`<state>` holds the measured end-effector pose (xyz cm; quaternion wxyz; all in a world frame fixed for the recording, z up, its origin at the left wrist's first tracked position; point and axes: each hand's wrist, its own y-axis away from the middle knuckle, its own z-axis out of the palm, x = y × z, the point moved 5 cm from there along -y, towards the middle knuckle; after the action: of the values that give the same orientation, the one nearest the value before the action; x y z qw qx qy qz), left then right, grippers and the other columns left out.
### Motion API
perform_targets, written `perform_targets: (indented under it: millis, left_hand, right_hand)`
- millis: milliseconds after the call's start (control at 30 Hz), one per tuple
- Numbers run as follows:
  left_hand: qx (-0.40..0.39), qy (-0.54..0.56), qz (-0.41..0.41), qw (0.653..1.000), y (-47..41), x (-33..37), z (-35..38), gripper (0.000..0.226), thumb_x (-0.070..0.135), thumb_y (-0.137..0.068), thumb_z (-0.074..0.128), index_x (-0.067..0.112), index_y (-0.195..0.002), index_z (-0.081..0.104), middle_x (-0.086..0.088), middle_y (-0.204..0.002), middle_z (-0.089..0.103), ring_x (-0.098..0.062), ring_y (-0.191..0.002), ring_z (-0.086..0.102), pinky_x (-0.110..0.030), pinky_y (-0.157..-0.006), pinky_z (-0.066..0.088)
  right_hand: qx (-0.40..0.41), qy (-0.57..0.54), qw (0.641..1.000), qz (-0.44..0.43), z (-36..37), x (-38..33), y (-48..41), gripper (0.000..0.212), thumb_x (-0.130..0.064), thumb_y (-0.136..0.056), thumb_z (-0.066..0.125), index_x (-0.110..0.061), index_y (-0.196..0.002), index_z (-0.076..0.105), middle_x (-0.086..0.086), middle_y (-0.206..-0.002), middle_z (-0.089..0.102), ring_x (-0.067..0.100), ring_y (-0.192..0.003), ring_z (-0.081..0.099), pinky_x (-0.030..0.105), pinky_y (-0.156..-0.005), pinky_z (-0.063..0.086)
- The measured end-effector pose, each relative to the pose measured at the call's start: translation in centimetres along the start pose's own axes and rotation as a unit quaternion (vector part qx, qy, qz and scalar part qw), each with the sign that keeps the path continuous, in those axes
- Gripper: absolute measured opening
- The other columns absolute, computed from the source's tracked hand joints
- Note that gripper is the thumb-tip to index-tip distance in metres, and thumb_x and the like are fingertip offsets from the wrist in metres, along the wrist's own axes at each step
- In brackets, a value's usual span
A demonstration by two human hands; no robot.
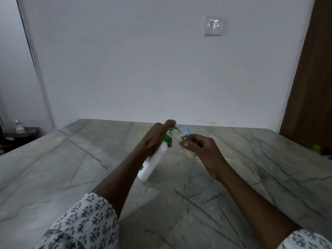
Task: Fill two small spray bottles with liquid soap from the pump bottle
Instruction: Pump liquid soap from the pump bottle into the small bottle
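- Partway through the first fill, by the look of it: soap going in, nothing capped yet
- Left hand [154, 139] wrapped round the white pump bottle [155, 161], tilted over the desk [71, 168] with its base toward the person and its top leaning away
- One finger of that hand laid on top of the green pump head [170, 132], nozzle pointing across at the mouth of the small bottle
- Right hand [202, 150] pinching a clear small spray bottle [185, 145] between thumb and curled fingers, held up just beside the nozzle, spray top off
- Pale yellowish soap [190, 154] pooled in the bottom of that bottle only, the upper part clear, so well short of full
- Blue cap [186, 129] just behind the held bottle, between the two hands; too blurred to say whether a loose spray top or the second small bottle standing there
- No other bottle visible with soap in it, so judged at less than half done
- Left to do, on this showing: more strokes to bring this bottle up, spray top back on, then the whole round again for the second bottle
- Elsewhere and no part of the job: a wall switch [213, 26] above, a green-capped thing [316, 147] at the far right edge of the desk, a patterned sleeve [86, 221] on the left arm
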<state>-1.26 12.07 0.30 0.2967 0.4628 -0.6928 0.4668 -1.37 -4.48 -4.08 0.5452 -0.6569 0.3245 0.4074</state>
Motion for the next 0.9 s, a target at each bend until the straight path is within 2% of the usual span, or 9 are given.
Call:
perform_targets:
  millis: [200,267,400,600,767,900]
  left_hand:
    - [-0.017,-0.006,-0.012,1.0,0.2,0.3,0.2,0.05,0.036,-0.096,0.041,0.003,-0.062,0.057,-0.017,-0.061,0.061,-0.023,-0.053,0.052,-0.031,-0.064,0.043]
    - [-0.018,-0.027,-0.009,0.999,0.1,0.0,0.3,0.056,0.041,-0.096,0.041,0.003,-0.059,0.059,-0.014,-0.06,0.063,-0.022,-0.053,0.054,-0.032,-0.066,0.045]
    - [-0.008,-0.053,0.0,0.999,-0.2,-0.5,0.2,0.076,0.061,-0.091,0.039,-0.003,-0.06,0.064,-0.015,-0.063,0.066,-0.019,-0.055,0.059,-0.036,-0.073,0.049]
    - [-0.001,-0.012,0.017,1.0,0.2,-0.2,0.2,0.058,0.047,-0.097,0.038,0.013,-0.056,0.061,-0.014,-0.061,0.065,-0.021,-0.055,0.057,-0.032,-0.067,0.045]
    - [-0.007,0.003,0.014,1.0,-0.1,-0.3,0.2,0.046,0.041,-0.087,0.04,0.009,-0.057,0.056,-0.015,-0.06,0.063,-0.024,-0.056,0.053,-0.038,-0.069,0.044]
    - [-0.014,-0.009,0.013,1.0,-0.3,-0.7,0.4,0.055,0.047,-0.09,0.042,0.006,-0.06,0.061,-0.014,-0.061,0.065,-0.022,-0.057,0.057,-0.037,-0.071,0.046]
  right_hand:
    - [-0.003,0.025,1.0,0.008,-0.1,0.0,0.3,0.027,-0.018,-0.086,0.071,-0.008,-0.111,0.072,0.008,-0.105,0.074,0.022,-0.099,0.069,0.032,-0.085,0.054]
    - [0.003,0.027,1.0,0.006,-0.2,0.2,0.4,0.026,-0.017,-0.086,0.07,-0.008,-0.111,0.072,0.007,-0.105,0.074,0.019,-0.099,0.069,0.028,-0.083,0.054]
    - [0.015,0.025,1.0,-0.004,-0.5,0.2,0.3,0.022,-0.018,-0.086,0.07,-0.011,-0.106,0.074,0.01,-0.101,0.074,0.021,-0.094,0.069,0.032,-0.083,0.054]
    - [0.016,0.021,1.0,-0.015,-0.3,0.3,0.4,0.023,-0.018,-0.086,0.07,-0.011,-0.108,0.073,0.004,-0.098,0.076,0.015,-0.091,0.069,0.031,-0.083,0.054]
    - [0.005,0.044,0.999,-0.019,0.1,0.5,0.4,0.025,-0.019,-0.086,0.07,-0.01,-0.109,0.073,0.005,-0.098,0.075,0.023,-0.094,0.07,0.033,-0.084,0.055]
    - [0.012,0.039,0.999,-0.012,-0.2,0.6,0.5,0.024,-0.018,-0.086,0.07,-0.01,-0.109,0.073,0.002,-0.099,0.075,0.013,-0.09,0.07,0.025,-0.079,0.055]
